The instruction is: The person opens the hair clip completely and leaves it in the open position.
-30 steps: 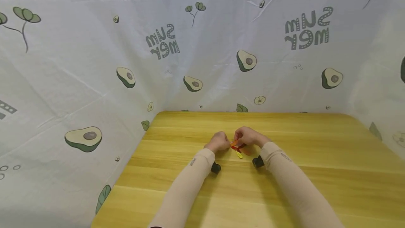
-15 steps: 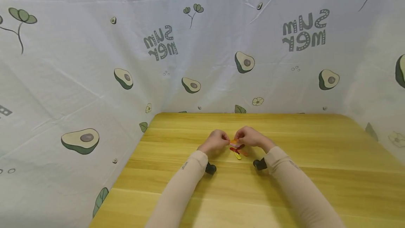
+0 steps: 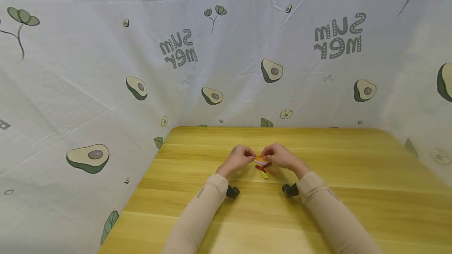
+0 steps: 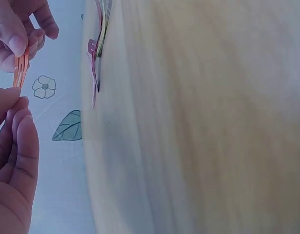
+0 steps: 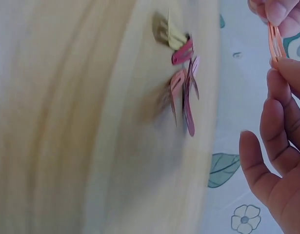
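An orange snap hair clip [image 5: 275, 45] is stretched between my two hands, off the table. At one end the thumb and fingers of my left hand [image 3: 237, 157] pinch it. My right hand [image 3: 281, 156] pinches the other end, its remaining fingers loosely bent in the right wrist view. Just below the hands, a small pile of hair clips lies on the table: a yellow clip [image 5: 175, 37], a red clip [image 5: 183, 52], another orange clip [image 5: 177, 84], a dark red clip [image 5: 188, 109] and a pale pink clip [image 5: 196, 70]. They partly overlap one another.
The wooden table [image 3: 318, 207] spreads around the hands to its back edge. A white curtain [image 3: 240, 50] printed with avocados stands behind it and along the sides. Black wrist cameras [image 3: 290, 190] sit under both wrists.
My left fingers, lower near the pile at first, have lifted to the orange clip and now pinch its end opposite the right hand. The pile stays on the table. The head view shifted slightly.
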Demonstrator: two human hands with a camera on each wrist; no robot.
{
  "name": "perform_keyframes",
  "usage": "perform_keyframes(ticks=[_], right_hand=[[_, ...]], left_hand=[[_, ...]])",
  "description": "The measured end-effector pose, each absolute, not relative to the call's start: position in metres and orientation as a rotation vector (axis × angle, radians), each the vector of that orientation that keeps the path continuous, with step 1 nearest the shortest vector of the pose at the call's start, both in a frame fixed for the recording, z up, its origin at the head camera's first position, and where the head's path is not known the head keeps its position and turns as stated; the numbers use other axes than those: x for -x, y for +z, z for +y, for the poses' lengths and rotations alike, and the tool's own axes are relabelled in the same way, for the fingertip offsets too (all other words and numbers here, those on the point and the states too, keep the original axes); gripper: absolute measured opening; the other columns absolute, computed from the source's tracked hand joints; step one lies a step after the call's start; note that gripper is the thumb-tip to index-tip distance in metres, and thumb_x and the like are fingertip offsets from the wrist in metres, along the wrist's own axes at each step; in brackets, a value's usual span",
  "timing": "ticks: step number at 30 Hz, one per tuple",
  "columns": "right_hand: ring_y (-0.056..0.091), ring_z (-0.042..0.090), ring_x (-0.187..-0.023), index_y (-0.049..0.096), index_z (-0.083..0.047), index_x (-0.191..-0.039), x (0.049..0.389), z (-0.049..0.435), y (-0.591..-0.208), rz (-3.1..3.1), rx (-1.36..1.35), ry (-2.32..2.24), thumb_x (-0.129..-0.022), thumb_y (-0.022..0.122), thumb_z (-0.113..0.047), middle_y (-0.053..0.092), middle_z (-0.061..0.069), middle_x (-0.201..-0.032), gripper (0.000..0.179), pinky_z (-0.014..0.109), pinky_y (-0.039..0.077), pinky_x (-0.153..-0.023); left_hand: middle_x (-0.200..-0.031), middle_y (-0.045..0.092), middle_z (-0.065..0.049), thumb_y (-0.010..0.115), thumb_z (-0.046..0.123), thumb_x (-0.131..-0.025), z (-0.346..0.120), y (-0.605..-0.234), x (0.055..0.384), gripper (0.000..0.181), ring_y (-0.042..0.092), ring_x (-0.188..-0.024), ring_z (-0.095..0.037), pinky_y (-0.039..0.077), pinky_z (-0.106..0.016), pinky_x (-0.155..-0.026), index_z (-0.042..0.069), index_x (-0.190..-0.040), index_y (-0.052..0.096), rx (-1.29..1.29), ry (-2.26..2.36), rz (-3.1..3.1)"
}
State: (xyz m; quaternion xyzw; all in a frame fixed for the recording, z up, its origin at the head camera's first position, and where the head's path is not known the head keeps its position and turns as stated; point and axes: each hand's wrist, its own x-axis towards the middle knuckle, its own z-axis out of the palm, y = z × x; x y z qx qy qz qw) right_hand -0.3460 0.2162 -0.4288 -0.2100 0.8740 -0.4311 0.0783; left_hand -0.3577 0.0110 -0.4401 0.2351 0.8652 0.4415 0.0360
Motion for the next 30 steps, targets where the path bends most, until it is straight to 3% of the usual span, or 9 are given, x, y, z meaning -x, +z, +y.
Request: perform_keyframes(ticks=[5,13,21,30], right_hand=[[0.070,0.035,-0.089,0.068,0.009,-0.102,0.338,0.214,-0.433,2.615,0.587,-1.358,-0.098,0.054,0.002,0.070,0.026,-0.097,0.016,0.046,0.057,-0.081],[0.061,0.020,-0.084,0.069,0.006,-0.102,0.329,0.211,-0.436,2.682,0.512,-1.373,-0.097,0.058,-0.003,0.071,0.019,-0.096,0.015,0.035,0.050,-0.075],[0.059,0.030,-0.087,0.070,0.006,-0.103,0.321,0.212,-0.437,2.631,0.530,-1.459,-0.098,0.058,-0.005,0.069,0.023,-0.098,0.017,0.037,0.050,-0.072],[0.060,0.022,-0.090,0.070,0.005,-0.105,0.318,0.213,-0.437,2.660,0.547,-1.464,-0.099,0.058,-0.006,0.070,0.022,-0.103,0.017,0.040,0.050,-0.079]], left_hand=[[-0.097,0.074,-0.004,0.066,0.010,-0.096,0.008,-0.443,0.354,0.011,0.062,-0.082,-0.007,0.053,-0.021,-0.073,0.007,-0.099,0.077,-0.735,1.354,2.685],[-0.099,0.074,-0.005,0.066,0.010,-0.096,0.005,-0.447,0.349,0.012,0.065,-0.085,-0.008,0.054,-0.021,-0.074,0.008,-0.098,0.077,-0.803,1.374,2.668],[-0.096,0.073,-0.005,0.065,0.008,-0.097,0.004,-0.444,0.343,0.012,0.062,-0.083,-0.007,0.053,-0.022,-0.074,0.006,-0.098,0.076,-0.796,1.409,2.632],[-0.093,0.072,-0.005,0.065,0.010,-0.097,0.002,-0.441,0.339,0.012,0.059,-0.078,-0.007,0.050,-0.021,-0.068,0.004,-0.099,0.076,-0.801,1.420,2.612]])
